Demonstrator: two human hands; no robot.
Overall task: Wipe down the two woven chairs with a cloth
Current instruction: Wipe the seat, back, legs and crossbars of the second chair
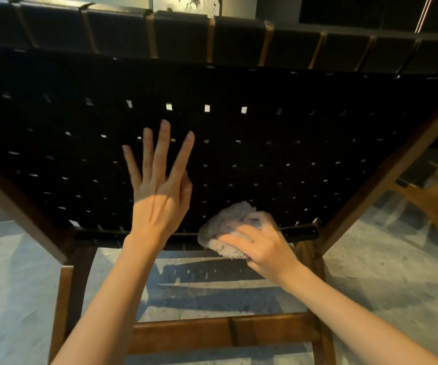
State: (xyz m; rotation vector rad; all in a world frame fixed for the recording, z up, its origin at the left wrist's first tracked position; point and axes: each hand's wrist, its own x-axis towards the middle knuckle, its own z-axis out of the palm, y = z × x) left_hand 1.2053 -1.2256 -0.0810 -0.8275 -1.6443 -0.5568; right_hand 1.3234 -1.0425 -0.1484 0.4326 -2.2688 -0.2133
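Head view looked down at the back of a woven chair, its black strap panel filling the upper half of the frame. The left hand was raised flat before the weave, its four fingers straight and spread well apart, pointing toward 12 o'clock, with the thumb tucked at the far side of the palm. It held nothing; whether the fingertips touched the straps could not be told.

At 4 o'clock from that hand, the right hand gripped a bunched grey cloth, its fingers curled over the top of it. The cloth was pressed against the bottom edge of the panel, at about 6 o'clock on the weave, where the straps met the dark lower rail.

The panel's slanted wooden side rails closed it in at 3 and 9 o'clock. Open weave lay above and to the right of the cloth. Below, a wooden crossbar ran between the forearms over a pale stone floor. Part of a second chair stood at 3 o'clock, near the first.
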